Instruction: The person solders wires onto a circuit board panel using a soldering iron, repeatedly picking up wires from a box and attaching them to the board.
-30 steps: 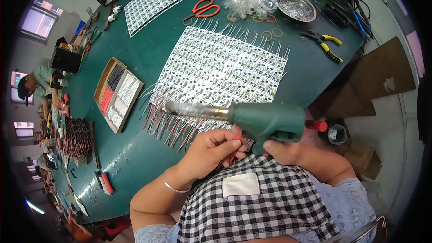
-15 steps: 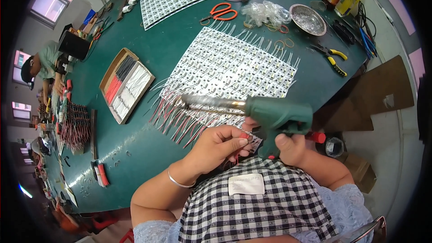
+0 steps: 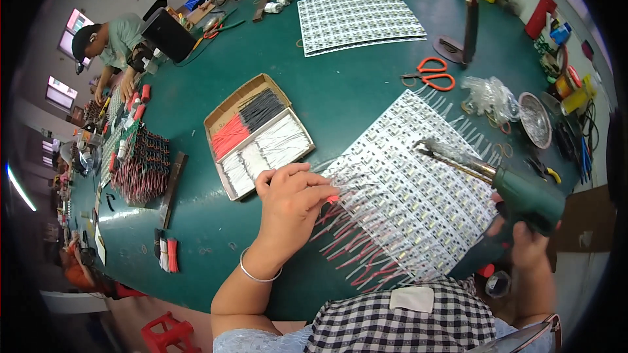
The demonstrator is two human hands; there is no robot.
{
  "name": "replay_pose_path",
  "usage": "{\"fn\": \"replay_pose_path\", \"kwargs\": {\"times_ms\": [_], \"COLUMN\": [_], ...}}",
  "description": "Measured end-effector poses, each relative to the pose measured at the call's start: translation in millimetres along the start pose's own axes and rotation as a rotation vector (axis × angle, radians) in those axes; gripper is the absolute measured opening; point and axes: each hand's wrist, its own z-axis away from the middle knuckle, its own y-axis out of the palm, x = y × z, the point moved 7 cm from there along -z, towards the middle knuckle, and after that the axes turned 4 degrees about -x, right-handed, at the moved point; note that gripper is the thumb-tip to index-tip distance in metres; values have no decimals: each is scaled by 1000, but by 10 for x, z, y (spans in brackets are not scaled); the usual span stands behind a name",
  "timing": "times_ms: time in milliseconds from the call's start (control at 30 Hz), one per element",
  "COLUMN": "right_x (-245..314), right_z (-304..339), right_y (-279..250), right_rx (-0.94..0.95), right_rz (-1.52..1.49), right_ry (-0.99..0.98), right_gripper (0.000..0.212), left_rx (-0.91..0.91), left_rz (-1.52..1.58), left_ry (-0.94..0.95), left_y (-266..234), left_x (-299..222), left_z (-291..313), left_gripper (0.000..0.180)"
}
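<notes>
at 9 o'clock from the middle of the circuit-board sheet (image 3: 418, 196), near its corner: left hand (image 3: 288, 202), fingertips pinched on a small red piece (image 3: 333, 199), probably wire. sheet lies on the green table (image 3: 340, 124), red and white wires (image 3: 366, 261) fringing its 7 o'clock edge.

at 4 o'clock: right hand (image 3: 528, 248) wrapped round a green pistol-grip tool (image 3: 528, 199), barrel (image 3: 481, 168) slanting to 10 o'clock above the sheet; contact unclear.

step, judged: wire attachment, likely soldering, tool tip well apart from the pinched piece. next move calls for a steady wire end, then careful tip alignment.
</notes>
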Motion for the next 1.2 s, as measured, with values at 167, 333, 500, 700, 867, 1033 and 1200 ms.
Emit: {"fn": "replay_pose_path", "kwargs": {"times_ms": [167, 333, 500, 700, 867, 1033, 1200], "right_x": [824, 1124, 228, -236, -348, -441, -514], "right_z": [-78, -671, -837, -721, -547, -423, -396], "right_y": [-698, -491, -262, 398, 519, 706, 803], "right_rx": [-126, -230, -334, -233, -21, 172, 198], "right_rz": [999, 696, -175, -540, -235, -92, 88], "right_ry": [-422, -307, -54, 240, 143, 126, 131], "right_gripper": [52, 53, 45, 44, 58, 42, 36], "left_rx": [-176, -231, -328, -128, -111, -95, -111], "left_rz": [-240, -335, -356, -338, -316, -328, -328], "left_ry": [102, 175, 198, 214, 218, 231, 235], "left_y": [-17, 1, -76, 460, 479, 473, 494], "left_x": [17, 3, -69, 8, -3, -21, -22], "left_z": [-291, -565, -740, -466, -432, -415, -403], "left_gripper": [20, 16, 15, 5, 2, 3, 4]}}
